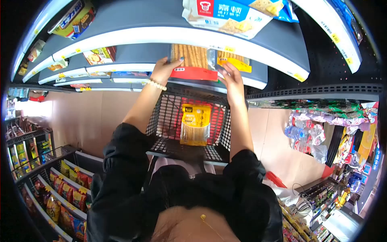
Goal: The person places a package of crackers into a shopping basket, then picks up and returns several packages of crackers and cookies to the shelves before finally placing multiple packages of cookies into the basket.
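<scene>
Both hands reach to a lower shelf in front. My left hand (164,69) grips the left side of a clear pack of stick snacks with a red band (195,73), thumb on its front. At the pack's right, my right hand (232,77) has its fingers bent beside a yellow-labelled pack (243,64); whether it touches either pack is hard to tell. Below the hands is a black mesh basket (159,117). A yellow pack of stick snacks (195,125) lies in it, with something red partly hidden behind.
White-edged shelves (161,36) arch across the top, with a blue and white biscuit bag (229,16) on one. Snack racks (68,181) stand at the lower left. Bundled bottles (304,133) are on the right. Pinkish floor (262,133) shows either side of the basket.
</scene>
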`<state>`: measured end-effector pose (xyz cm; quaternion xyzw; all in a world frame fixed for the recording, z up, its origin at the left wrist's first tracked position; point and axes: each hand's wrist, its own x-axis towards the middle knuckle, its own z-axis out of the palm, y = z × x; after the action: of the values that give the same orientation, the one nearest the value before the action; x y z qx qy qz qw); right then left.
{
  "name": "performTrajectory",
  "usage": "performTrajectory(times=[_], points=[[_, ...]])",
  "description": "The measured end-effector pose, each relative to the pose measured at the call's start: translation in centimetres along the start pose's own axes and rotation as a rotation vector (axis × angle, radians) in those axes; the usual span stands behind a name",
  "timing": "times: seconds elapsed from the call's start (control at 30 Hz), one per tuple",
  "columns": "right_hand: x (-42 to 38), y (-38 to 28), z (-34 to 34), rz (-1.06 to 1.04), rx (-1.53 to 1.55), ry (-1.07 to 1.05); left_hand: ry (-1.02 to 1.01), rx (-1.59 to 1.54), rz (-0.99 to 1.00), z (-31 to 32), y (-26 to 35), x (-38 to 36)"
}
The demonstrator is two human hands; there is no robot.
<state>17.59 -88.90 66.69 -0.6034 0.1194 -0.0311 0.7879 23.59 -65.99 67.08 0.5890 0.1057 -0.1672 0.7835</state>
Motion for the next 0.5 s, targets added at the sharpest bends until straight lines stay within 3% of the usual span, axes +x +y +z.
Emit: performTrajectory(times=[0.03,0.1,0.23,0.3,0.37,0.4,0.5], points=[[-0.4,0.8,-0.5,-0.076,-0.093,0.071,0.097,0.015,-0.022,0.5,0.8,0.9],[-1.8,3.1,-2.3,-0.062,-0.109,0.173,0.096,-0.012,-0.063,0.0,0.5,3.6],[-7.3,8.8,-5.3,0.077,-0.07,0.22,0.07,0.091,-0.162,0.6,1.0,5.7],[-10.1,12.9,-6.5,0.297,-0.082,0.221,0.055,0.335,0.018,-1.7,-2.3,10.7],[-12.7,19.6,-9.1,0.297,-0.438,0.142,-0.025,0.503,0.19,-2.3,-3.1,11.9],[-13.9,22.5,-10.0,0.313,-0.564,0.118,0.088,0.792,0.343,-1.5,-2.6,11.4],[-16.7,25.8,-9.0,0.492,-0.739,0.12,0.185,1.028,0.431,0.0,-2.0,9.7]])
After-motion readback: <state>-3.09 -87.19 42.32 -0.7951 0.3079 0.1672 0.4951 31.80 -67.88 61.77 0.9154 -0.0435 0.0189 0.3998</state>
